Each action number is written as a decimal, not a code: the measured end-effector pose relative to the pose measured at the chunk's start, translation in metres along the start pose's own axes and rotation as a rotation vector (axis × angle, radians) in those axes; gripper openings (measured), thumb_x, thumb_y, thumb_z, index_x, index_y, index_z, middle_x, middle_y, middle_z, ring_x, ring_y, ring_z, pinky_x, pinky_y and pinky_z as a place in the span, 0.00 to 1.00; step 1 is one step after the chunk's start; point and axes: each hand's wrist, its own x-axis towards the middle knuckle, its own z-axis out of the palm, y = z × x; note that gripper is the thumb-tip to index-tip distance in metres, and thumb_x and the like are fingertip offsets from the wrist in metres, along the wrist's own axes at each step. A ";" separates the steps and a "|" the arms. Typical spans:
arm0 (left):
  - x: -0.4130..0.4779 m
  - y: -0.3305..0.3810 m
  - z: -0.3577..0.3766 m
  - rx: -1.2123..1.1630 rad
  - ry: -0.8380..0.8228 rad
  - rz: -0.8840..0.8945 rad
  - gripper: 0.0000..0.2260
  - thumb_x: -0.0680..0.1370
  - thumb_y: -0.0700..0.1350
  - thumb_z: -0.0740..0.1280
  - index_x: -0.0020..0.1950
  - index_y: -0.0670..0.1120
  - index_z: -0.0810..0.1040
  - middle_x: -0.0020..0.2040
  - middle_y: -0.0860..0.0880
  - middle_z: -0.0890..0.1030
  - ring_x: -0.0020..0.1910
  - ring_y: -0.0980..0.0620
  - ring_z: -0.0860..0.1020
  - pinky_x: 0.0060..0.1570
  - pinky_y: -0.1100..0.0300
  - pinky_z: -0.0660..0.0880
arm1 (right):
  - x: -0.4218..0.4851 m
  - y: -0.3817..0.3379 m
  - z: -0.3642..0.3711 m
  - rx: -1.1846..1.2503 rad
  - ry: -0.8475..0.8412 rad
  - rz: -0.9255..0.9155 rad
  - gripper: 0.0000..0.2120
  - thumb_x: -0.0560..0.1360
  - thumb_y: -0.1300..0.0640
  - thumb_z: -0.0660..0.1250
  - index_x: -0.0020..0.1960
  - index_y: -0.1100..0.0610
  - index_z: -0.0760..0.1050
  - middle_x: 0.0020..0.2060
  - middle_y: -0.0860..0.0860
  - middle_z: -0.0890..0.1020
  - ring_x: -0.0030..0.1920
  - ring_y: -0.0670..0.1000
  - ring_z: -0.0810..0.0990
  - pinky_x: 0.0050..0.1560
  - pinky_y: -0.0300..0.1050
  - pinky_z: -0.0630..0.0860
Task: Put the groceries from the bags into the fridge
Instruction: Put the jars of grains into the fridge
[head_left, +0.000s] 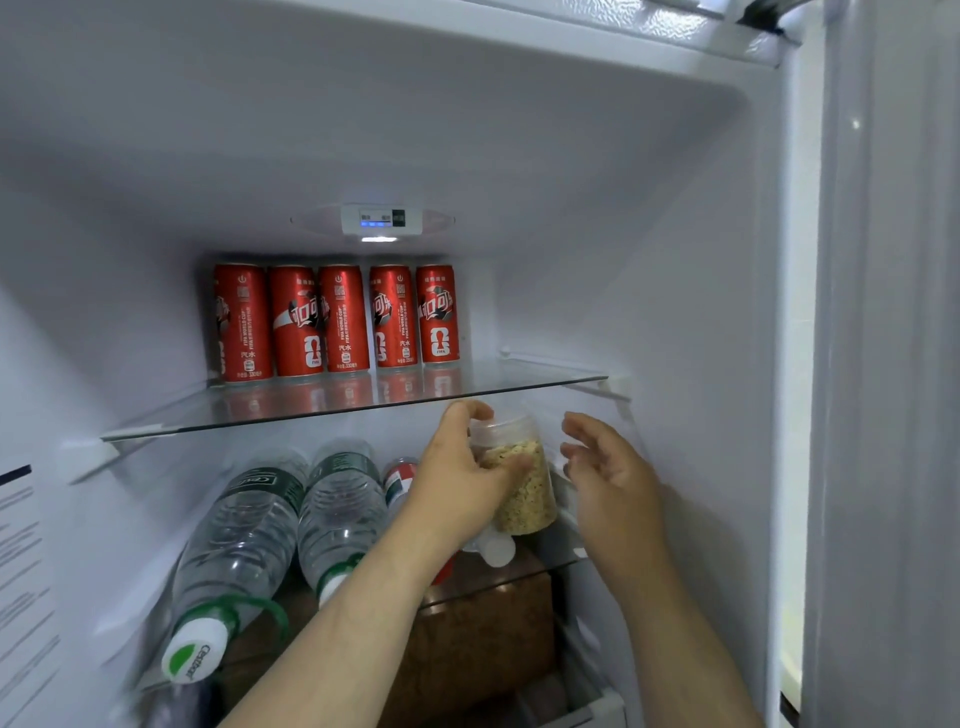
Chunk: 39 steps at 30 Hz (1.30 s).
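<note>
One view logged: head camera, wide-angle. We note it sits close in front of the open white fridge compartment (649, 234) and faces straight in, so the compartment nearly fills the frame. The lens is above the clear glass upper shelf (519, 385): we see its top surface, with the row of five red drink cans (337, 322) at the back wall, frame centre. The compartment ceiling fills the top. The left hand (457, 483), gripping a clear plastic jar of tan flakes (524, 499), and the right hand (613, 478) enter from the bottom edge, nearest the lens.
</note>
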 end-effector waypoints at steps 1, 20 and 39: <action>0.002 0.002 0.006 0.006 -0.005 -0.004 0.19 0.74 0.45 0.73 0.58 0.57 0.68 0.52 0.58 0.74 0.48 0.58 0.78 0.41 0.64 0.79 | -0.008 0.002 -0.003 -0.053 -0.053 0.013 0.17 0.81 0.59 0.61 0.67 0.44 0.73 0.62 0.40 0.77 0.62 0.44 0.76 0.60 0.45 0.78; 0.018 -0.009 0.033 0.397 -0.220 -0.042 0.19 0.71 0.53 0.75 0.57 0.55 0.71 0.53 0.55 0.73 0.48 0.55 0.76 0.38 0.63 0.75 | -0.046 0.078 -0.004 -0.412 0.044 -0.066 0.31 0.75 0.62 0.71 0.75 0.50 0.66 0.70 0.44 0.73 0.70 0.43 0.69 0.70 0.47 0.71; 0.039 -0.019 0.034 0.769 -0.123 0.111 0.17 0.74 0.50 0.72 0.61 0.50 0.75 0.56 0.47 0.80 0.54 0.47 0.76 0.52 0.53 0.77 | -0.016 0.080 0.017 -0.565 0.078 -0.034 0.23 0.78 0.60 0.64 0.72 0.50 0.70 0.64 0.47 0.79 0.65 0.50 0.77 0.65 0.51 0.75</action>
